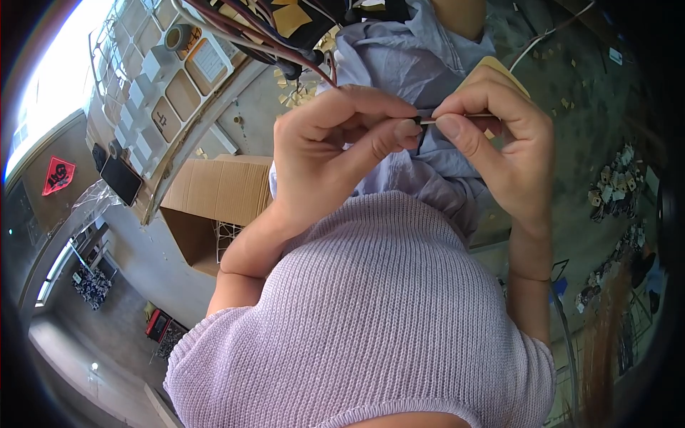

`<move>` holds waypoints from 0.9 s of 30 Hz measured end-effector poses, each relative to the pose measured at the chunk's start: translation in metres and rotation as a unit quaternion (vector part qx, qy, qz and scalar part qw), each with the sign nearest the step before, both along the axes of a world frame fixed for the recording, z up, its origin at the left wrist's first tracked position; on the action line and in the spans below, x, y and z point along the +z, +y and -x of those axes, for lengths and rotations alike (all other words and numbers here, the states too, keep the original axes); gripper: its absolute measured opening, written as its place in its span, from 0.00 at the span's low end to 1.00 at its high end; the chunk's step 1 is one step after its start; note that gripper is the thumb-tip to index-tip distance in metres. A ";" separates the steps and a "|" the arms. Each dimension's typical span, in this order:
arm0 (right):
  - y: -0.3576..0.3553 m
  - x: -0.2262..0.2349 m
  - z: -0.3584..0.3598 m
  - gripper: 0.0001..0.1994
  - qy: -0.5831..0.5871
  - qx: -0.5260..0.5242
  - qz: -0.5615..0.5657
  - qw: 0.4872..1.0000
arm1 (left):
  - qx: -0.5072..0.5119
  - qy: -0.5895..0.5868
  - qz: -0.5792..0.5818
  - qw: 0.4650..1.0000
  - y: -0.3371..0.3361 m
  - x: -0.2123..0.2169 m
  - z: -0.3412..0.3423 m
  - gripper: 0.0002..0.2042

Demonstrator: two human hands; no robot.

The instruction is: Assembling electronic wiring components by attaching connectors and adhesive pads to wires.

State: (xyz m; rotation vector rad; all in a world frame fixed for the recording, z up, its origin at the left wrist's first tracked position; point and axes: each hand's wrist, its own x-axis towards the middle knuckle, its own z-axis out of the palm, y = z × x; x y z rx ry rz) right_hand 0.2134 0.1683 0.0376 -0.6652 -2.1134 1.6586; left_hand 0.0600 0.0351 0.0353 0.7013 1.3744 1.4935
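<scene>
Far left: I see a pale grid tray of square compartments tilted against the wall; most cells hold small white blocks, one a roll of tape, though I cannot tell the rest.

Carton: an open brown cardboard box sits below the tray, flaps spread, with a white wire grid showing inside it.

Cables: a bundle of dark red and black wires runs across the top, ending near my left hand.

Left hand: my left hand is curled, thumb and forefinger pressed together on a small dark piece at the end of the thin pale stick. I judge it steadies that end so the tip stays put.

Thin stick: it lies level between the two hands, raised in front of my chest over the lilac knitted top, close to the eyes for fine work.

Right hand: my right hand pinches the stick's other end between thumb and forefinger, the remaining fingers folded behind.

Behind the hands: a beige card peeks above the right knuckles.

Far right: small tan and white parts lie scattered on the grey counter.
</scene>
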 end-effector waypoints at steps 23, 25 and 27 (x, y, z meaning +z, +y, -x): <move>-0.012 0.033 0.010 0.04 -0.030 -0.020 -0.117 0.993 | -0.307 -0.653 -0.184 0.668 0.012 -0.030 0.000 0.44; -0.011 0.034 0.011 0.04 -0.030 -0.015 -0.123 0.992 | -0.323 -0.662 -0.207 0.644 0.013 -0.034 -0.001 0.41; -0.010 0.035 0.011 0.04 -0.034 -0.014 -0.132 0.991 | -0.343 -0.656 -0.213 0.638 0.016 -0.033 -0.001 0.40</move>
